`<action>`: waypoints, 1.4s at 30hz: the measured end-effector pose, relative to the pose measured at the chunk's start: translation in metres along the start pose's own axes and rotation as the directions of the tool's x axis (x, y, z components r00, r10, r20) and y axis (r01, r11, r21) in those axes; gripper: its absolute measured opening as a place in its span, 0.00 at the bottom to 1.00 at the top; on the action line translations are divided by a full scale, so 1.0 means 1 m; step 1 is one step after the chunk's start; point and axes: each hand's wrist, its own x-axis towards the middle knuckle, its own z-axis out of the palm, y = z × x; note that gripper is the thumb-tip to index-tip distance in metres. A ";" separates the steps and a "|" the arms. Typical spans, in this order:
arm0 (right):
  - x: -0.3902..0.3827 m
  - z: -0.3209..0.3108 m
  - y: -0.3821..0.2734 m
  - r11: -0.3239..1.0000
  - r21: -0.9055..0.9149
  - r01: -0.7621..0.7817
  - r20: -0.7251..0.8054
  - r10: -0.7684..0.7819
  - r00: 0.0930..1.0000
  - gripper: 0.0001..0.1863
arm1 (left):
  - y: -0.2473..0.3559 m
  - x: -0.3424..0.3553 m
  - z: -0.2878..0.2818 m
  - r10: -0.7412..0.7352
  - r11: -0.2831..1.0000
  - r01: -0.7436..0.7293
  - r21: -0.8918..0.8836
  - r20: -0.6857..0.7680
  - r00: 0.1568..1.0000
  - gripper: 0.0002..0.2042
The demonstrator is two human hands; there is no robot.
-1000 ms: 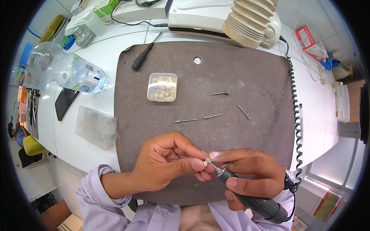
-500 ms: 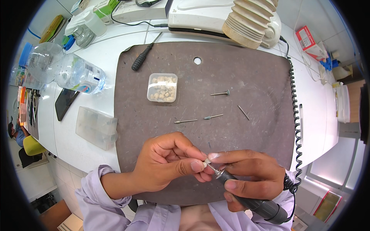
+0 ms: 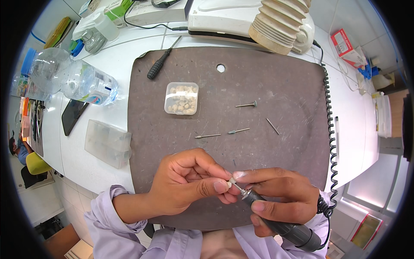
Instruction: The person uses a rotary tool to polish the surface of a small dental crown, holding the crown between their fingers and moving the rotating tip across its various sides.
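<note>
Between the thumb and forefinger of my left hand (image 3: pixel 194 181) is a small off-white tooth-like piece (image 3: pixel 231 181), mostly covered by the fingertips. My right hand (image 3: pixel 280 196) is wrapped round a black rotary handpiece (image 3: pixel 282 224), its metal nose toward the left hand. The thin bur (image 3: pixel 238 188) in the nose reaches the pale piece, and the right forefinger's dusty tip rests beside it. Beyond the hands, loose burs lie on the brown mat: a pointed one (image 3: pixel 208 136), a green-tipped one (image 3: pixel 238 131), a wheel-tipped one (image 3: pixel 246 105) and a plain shank (image 3: pixel 272 126).
A clear box of small tooth-like pieces (image 3: pixel 181 98) and a black-handled screwdriver (image 3: pixel 164 58) lie on the mat (image 3: pixel 297 151). An empty plastic case (image 3: pixel 108 143), phone (image 3: pixel 73 115) and water bottle (image 3: pixel 88 82) sit left. A ribbed hose (image 3: pixel 280 26) hangs behind; a coiled cord (image 3: pixel 331 129) runs right.
Both hands keep almost the same place and grip. The handpiece's nose has shifted very slightly against the pale piece.
</note>
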 end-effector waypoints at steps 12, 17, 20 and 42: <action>0.001 0.001 -0.001 1.000 -0.006 0.005 -0.012 -0.005 1.000 0.18 | 0.001 0.000 0.000 -0.010 1.000 0.010 0.004 -0.006 1.000 0.06; 0.001 0.000 0.000 1.000 -0.010 0.018 -0.002 -0.018 1.000 0.18 | 0.001 -0.001 0.000 -0.007 1.000 0.007 0.009 -0.008 1.000 0.06; 0.001 -0.001 0.001 1.000 -0.020 0.017 0.007 -0.017 1.000 0.18 | 0.001 0.000 0.000 -0.009 1.000 0.009 0.012 -0.008 1.000 0.06; 0.001 0.001 0.002 0.999 -0.023 0.035 -0.027 -0.036 0.999 0.18 | 0.001 -0.001 -0.001 -0.021 0.999 0.021 0.029 0.006 1.000 0.07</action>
